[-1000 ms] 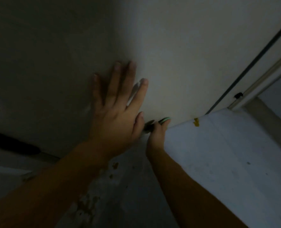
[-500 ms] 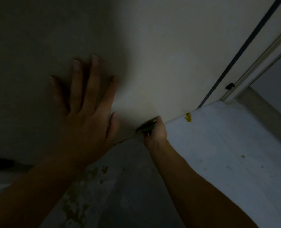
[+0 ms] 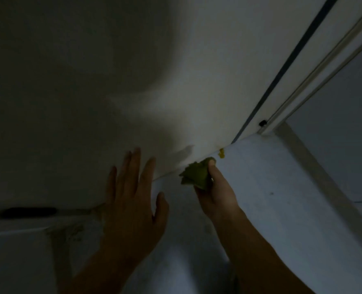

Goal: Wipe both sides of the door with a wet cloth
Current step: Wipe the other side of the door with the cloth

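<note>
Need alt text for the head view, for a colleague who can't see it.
Dim view: the right hand grips a green cloth at the bottom edge of a pale door, the left hand open beside it, fingers against the door. A yellow spot marks the floor nearby.

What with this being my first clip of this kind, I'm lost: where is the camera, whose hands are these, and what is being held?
There is no machine here. A person wears one wide-angle camera on the head, and it looks forward and down, so the two bare arms coming in from the bottom are the wearer's own. The light is dim. The big pale surface ahead is the door, and the bluish-grey area below it is the floor. The left hand is open with straight fingers and seems to rest flat against the lower door. The right hand grips a crumpled green cloth at the door's bottom edge. Just beyond the cloth, a small yellow blob sits where door and floor meet.
</note>
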Action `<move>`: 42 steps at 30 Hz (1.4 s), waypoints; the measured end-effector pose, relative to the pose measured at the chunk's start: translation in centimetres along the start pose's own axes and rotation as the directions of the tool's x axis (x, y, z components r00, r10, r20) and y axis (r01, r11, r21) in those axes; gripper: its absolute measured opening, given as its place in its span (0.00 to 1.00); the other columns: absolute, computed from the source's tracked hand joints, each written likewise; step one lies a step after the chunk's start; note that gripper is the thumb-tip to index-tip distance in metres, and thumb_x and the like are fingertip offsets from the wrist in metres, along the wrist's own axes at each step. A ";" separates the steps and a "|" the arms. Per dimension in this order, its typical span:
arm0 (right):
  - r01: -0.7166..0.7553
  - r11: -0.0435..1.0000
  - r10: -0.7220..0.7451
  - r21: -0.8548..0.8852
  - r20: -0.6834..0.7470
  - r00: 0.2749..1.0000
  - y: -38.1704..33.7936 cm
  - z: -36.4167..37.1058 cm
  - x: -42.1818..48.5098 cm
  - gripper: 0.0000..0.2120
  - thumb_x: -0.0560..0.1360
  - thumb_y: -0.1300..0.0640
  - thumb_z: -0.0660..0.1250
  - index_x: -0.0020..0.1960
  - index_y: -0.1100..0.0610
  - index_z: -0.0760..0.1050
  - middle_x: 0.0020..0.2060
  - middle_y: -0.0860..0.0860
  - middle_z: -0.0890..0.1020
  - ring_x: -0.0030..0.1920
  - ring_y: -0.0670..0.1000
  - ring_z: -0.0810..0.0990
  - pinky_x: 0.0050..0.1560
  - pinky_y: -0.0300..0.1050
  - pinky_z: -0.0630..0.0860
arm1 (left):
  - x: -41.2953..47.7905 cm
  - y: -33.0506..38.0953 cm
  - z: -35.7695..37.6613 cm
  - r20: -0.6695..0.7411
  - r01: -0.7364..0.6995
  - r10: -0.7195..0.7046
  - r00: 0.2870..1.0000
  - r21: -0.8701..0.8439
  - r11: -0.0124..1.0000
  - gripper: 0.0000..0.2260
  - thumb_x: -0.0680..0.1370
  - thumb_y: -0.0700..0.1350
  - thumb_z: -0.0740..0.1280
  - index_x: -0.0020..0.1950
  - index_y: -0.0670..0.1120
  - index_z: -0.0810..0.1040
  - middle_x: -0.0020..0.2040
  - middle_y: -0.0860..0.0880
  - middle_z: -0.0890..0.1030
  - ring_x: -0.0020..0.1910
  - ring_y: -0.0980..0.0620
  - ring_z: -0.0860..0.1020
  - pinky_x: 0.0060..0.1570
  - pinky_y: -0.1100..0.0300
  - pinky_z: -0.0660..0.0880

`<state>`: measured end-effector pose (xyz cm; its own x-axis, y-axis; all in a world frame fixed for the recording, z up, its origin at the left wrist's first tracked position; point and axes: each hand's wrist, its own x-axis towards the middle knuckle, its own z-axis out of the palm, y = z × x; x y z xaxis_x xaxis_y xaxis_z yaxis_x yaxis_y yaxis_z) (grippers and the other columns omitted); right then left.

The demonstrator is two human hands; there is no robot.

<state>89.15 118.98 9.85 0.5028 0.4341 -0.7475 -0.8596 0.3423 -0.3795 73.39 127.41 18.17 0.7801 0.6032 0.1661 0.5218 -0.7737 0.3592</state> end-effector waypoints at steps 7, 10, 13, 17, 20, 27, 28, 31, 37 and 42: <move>0.178 0.957 -0.163 -0.229 0.087 0.983 -18.1 6.3 -20.0 0.17 0.79 0.52 0.63 0.57 0.63 0.83 0.56 0.70 0.81 0.48 0.68 0.82 0.44 0.60 0.81 | 8.5 14.6 -15.2 0.155 0.183 -0.133 0.979 -0.376 0.908 0.31 0.78 0.65 0.51 0.80 0.59 0.56 0.73 0.63 0.62 0.71 0.64 0.62 0.71 0.62 0.57; 0.303 0.878 -0.283 -0.371 0.109 0.953 -26.7 10.1 -29.3 0.21 0.76 0.49 0.64 0.56 0.66 0.82 0.52 0.71 0.82 0.44 0.68 0.82 0.44 0.60 0.78 | 13.2 22.2 -23.3 0.107 0.129 -0.089 0.990 -0.478 0.869 0.32 0.76 0.65 0.54 0.80 0.58 0.62 0.72 0.66 0.64 0.68 0.73 0.59 0.67 0.68 0.59; 0.452 0.790 -0.449 -0.414 0.112 0.887 -34.7 14.1 -36.4 0.19 0.75 0.48 0.65 0.51 0.63 0.84 0.47 0.69 0.84 0.41 0.67 0.83 0.43 0.59 0.79 | 17.8 29.2 -30.1 0.046 0.043 -0.022 0.999 -0.533 0.845 0.26 0.81 0.54 0.61 0.80 0.57 0.64 0.71 0.67 0.64 0.67 0.74 0.59 0.66 0.69 0.60; 0.574 0.696 -0.592 -0.432 0.108 0.799 -43.9 19.6 -42.6 0.17 0.82 0.51 0.63 0.55 0.63 0.83 0.47 0.66 0.86 0.44 0.69 0.83 0.46 0.62 0.79 | 23.0 37.8 -38.5 -0.080 -0.144 0.120 0.990 -0.575 0.805 0.25 0.82 0.51 0.62 0.80 0.50 0.65 0.75 0.61 0.66 0.73 0.72 0.62 0.68 0.79 0.58; 0.630 0.634 -0.641 -0.449 0.152 0.753 -48.9 22.8 -43.8 0.17 0.84 0.53 0.62 0.56 0.67 0.80 0.47 0.68 0.84 0.42 0.68 0.83 0.43 0.59 0.79 | 26.3 42.6 -41.6 -0.054 -0.234 0.239 0.969 -0.499 0.835 0.24 0.83 0.49 0.61 0.80 0.49 0.65 0.75 0.51 0.72 0.72 0.54 0.71 0.73 0.59 0.69; 0.644 0.621 -0.642 -0.447 0.182 0.745 -54.2 27.3 -40.7 0.15 0.80 0.55 0.71 0.64 0.59 0.78 0.53 0.61 0.83 0.52 0.58 0.85 0.52 0.53 0.84 | 29.4 48.5 -39.7 0.271 -0.198 0.267 0.925 -0.255 0.946 0.31 0.86 0.51 0.56 0.84 0.46 0.44 0.85 0.47 0.51 0.83 0.50 0.50 0.80 0.55 0.43; 0.637 0.616 -0.639 -0.463 0.178 0.748 -54.4 27.6 -40.2 0.18 0.78 0.54 0.73 0.67 0.57 0.77 0.56 0.58 0.83 0.54 0.56 0.85 0.54 0.51 0.84 | 29.6 48.7 -39.3 0.282 -0.164 0.246 0.927 -0.286 0.944 0.31 0.86 0.51 0.56 0.84 0.45 0.43 0.85 0.47 0.50 0.83 0.51 0.48 0.80 0.56 0.40; 0.651 0.588 -0.637 -0.480 0.220 0.739 -54.8 28.0 -38.9 0.14 0.76 0.54 0.76 0.60 0.49 0.80 0.53 0.50 0.84 0.49 0.48 0.86 0.47 0.41 0.84 | 30.3 49.0 -38.3 0.238 -0.076 0.200 0.950 -0.448 0.891 0.29 0.86 0.47 0.58 0.84 0.45 0.51 0.83 0.47 0.60 0.82 0.50 0.57 0.82 0.50 0.51; 0.676 0.460 -0.646 -0.576 0.306 0.699 -56.1 28.4 -37.1 0.04 0.75 0.57 0.77 0.49 0.54 0.84 0.41 0.48 0.87 0.42 0.43 0.85 0.40 0.35 0.80 | 31.2 50.3 -36.6 0.257 0.133 0.035 0.966 -0.607 0.784 0.22 0.87 0.44 0.56 0.82 0.43 0.61 0.77 0.44 0.70 0.77 0.47 0.67 0.78 0.46 0.60; 0.683 0.356 -0.639 -0.638 0.367 0.676 -56.6 28.1 -36.2 0.07 0.75 0.59 0.77 0.40 0.51 0.82 0.33 0.42 0.84 0.36 0.40 0.82 0.37 0.35 0.79 | 31.3 50.4 -35.4 0.328 0.296 -0.066 0.942 -0.726 0.621 0.16 0.87 0.41 0.56 0.73 0.42 0.73 0.62 0.45 0.79 0.65 0.45 0.77 0.70 0.52 0.73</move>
<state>122.16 107.28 73.70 0.9226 0.3807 -0.0624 -0.0206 -0.1130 -0.9934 111.83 114.15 74.00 0.8138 0.5562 -0.1684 0.3045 -0.1613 0.9387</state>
